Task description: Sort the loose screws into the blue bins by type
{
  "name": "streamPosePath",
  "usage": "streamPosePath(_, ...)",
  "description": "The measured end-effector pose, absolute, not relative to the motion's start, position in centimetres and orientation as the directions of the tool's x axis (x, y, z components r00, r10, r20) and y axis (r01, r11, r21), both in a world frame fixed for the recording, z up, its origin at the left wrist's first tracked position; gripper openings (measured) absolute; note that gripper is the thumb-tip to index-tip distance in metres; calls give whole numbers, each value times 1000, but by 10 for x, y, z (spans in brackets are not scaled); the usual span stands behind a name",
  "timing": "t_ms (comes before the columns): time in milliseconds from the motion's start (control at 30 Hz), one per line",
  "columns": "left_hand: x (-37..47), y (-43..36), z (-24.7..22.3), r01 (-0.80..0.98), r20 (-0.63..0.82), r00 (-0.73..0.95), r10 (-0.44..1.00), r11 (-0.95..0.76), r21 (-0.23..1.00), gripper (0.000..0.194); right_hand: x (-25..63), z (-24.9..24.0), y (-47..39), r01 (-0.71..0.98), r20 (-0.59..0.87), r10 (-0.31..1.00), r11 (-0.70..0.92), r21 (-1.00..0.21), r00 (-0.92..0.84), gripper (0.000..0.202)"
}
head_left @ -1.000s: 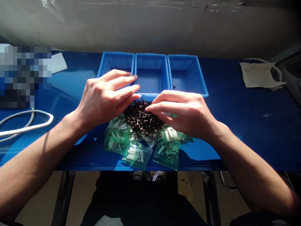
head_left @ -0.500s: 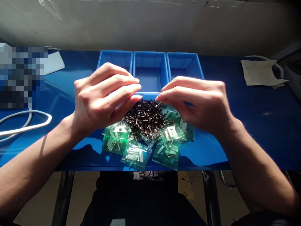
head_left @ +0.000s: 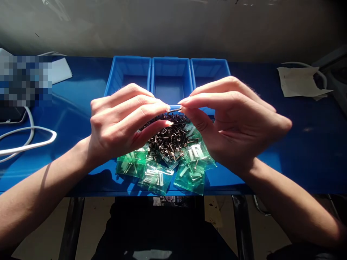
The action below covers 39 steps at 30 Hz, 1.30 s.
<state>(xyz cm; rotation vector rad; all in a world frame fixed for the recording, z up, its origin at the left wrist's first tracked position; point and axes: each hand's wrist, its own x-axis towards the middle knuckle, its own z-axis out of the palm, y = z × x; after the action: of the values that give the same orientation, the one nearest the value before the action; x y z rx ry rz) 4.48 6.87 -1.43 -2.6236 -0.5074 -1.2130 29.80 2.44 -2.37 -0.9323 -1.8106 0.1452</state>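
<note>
A dark screw (head_left: 174, 110) lies level between my two hands, above a heap of loose screws (head_left: 169, 139). The thumb and forefinger of my right hand (head_left: 233, 119) pinch one end of it. My left hand (head_left: 124, 121) has its fingertips at the other end, with the thumb apart below; it does not grip the screw. Around the heap's front lie several green clear packets holding screws and white plugs, such as one at the front (head_left: 155, 177) and one to its right (head_left: 189, 178).
Behind the heap stand three blue bins, left (head_left: 131, 66), middle (head_left: 171, 68) and right (head_left: 210, 68). A white cable (head_left: 32, 145) loops at the left. Pale paper (head_left: 299, 82) lies at the right, white paper (head_left: 61, 70) at the back left.
My right hand has turned and its fingertips have closed on a screw that did not show before. My left hand has shifted slightly right, and its thumb is lower.
</note>
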Motion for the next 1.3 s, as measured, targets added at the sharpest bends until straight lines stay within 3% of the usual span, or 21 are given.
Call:
streamPosePath(267,43,70,-12,435,791,555,258,-900,-11,21,297,-18,26,426,666,713,683,-593,-217,36)
streamPosePath(467,42,69,-11,422,776,585,236,-905,-43,14,288,-11,31,254,627,727,686,-682,-281,24)
streamPosePath(633,41,73,-14,422,792,583,178,-900,-108,11,292,-10,35,214,664,709,705,-677,-237,26)
streamPosePath(800,39,72,-15,454,779,583,230,-888,-78,19,292,-8,32,218,684,693,721,-658,-227,21)
streamPosePath(933,37,77,-15,519,762,576,298,-853,-59,30,301,-3,39,405,739,656,724,-559,-153,14)
streamPosePath(1067,27,92,-23,567,680,646,348,-815,-122,37,332,-2,65,780,712,672,550,-299,-201,13)
streamPosePath(1167,21,100,-30,562,620,686,381,-819,-119,28,347,-5,77,794,666,692,556,-246,-278,7)
streamPosePath(1300,19,100,-32,555,600,671,436,-832,-16,24,339,-7,71,672,657,597,718,-181,-461,15)
